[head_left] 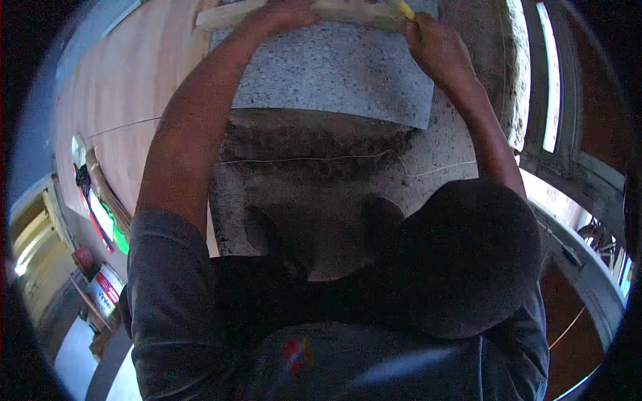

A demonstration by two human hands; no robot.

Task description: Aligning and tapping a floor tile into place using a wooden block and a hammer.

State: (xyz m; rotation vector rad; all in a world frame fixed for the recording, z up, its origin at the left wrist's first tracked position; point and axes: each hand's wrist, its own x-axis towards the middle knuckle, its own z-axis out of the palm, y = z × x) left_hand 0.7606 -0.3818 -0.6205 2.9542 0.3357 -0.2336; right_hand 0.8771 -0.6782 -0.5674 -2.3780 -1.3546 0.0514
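Note:
At the top edge of the head view, a pale wooden strip lies across a grey speckled sheet. My left hand grips the strip near its left part; the frame edge cuts off some of the fingers. Toward the strip's right end, my right hand is closed round a slim yellow tool. Only a short yellow piece of it shows, so its exact kind is unclear. Its tip touches or lies just over the strip; I cannot tell which.
A broad wooden panel stretches along the left. Below the sheet, a thin pale cord crosses the dusty floor near my shoes. A labelled bucket stands at the lower left. A metal frame and a wheel are at right.

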